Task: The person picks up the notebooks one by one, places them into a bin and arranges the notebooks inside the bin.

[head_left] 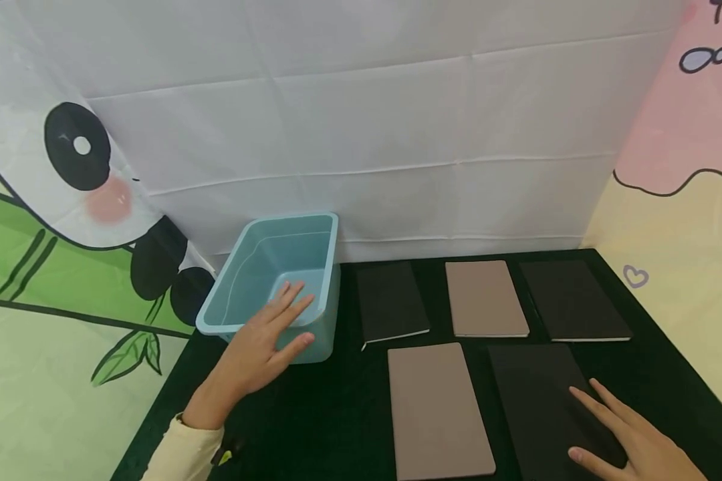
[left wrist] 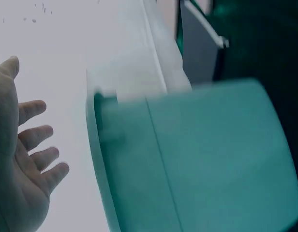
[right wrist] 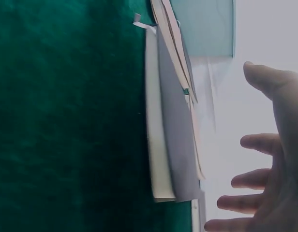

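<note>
Creased white cloth [head_left: 397, 133] backs a green, seemingly velvety tabletop [head_left: 319, 427], where a smooth blue plastic bin [head_left: 325, 341] stands left of five rectangular notebooks [head_left: 439, 411]. A person's left hand [head_left: 259, 347] hovers near the bin, spread wide, grasping nothing; the right hand [head_left: 638, 441] spreads, empty, above the front black notebook [head_left: 541, 407].

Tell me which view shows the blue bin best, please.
Head view: the blue bin shows its rim and inside, though the left hand covers part. Left wrist shows it close, cut off below; right wrist, only a portion at the top.
</note>
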`<state>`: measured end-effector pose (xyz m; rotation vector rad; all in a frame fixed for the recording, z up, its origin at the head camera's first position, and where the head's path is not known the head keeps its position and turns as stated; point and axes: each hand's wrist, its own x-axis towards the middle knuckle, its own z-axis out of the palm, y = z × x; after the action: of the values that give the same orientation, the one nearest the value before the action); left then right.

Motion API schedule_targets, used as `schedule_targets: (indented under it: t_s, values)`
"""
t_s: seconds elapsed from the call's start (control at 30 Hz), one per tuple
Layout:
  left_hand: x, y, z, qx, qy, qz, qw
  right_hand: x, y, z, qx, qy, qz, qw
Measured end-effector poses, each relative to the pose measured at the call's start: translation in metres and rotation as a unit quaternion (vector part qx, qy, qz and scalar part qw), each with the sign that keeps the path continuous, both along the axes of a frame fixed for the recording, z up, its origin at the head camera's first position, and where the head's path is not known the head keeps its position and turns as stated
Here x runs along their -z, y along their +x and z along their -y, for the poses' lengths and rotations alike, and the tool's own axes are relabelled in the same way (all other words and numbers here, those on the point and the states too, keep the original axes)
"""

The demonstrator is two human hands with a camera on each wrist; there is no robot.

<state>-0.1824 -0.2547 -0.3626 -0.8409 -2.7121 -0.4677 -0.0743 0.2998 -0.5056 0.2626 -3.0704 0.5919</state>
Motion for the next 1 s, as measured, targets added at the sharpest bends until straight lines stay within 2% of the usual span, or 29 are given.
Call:
schedule_targets:
  t_s: [0.1,0.2,0.37,0.6,0.77,1.0]
  values:
    - [-0.002,-0.010,0.024,-0.037,0.016,-0.004,0.9992,0.009,0.002,-0.006,0.010,-0.007,0.024,0.9996]
    - [0.002,-0.020,0.047,-0.071,0.034,0.004,0.9969,0.017,0.003,-0.011,0.018,-0.013,0.045,0.9987]
    - [0.011,-0.026,0.079,-0.115,0.064,0.012,0.9912,0.026,0.004,-0.014,0.025,-0.026,0.081,0.9960]
    - [0.018,-0.026,0.106,-0.159,0.104,0.049,0.9806,0.031,0.004,-0.014,0.037,-0.036,0.120,0.9914]
    - [0.024,-0.023,0.118,-0.178,0.117,0.073,0.9742,0.037,-0.001,-0.016,0.041,-0.071,0.186,0.9792]
    - [0.028,-0.018,0.128,-0.192,0.125,0.065,0.9712,0.042,0.000,-0.014,0.071,-0.091,0.242,0.9635]
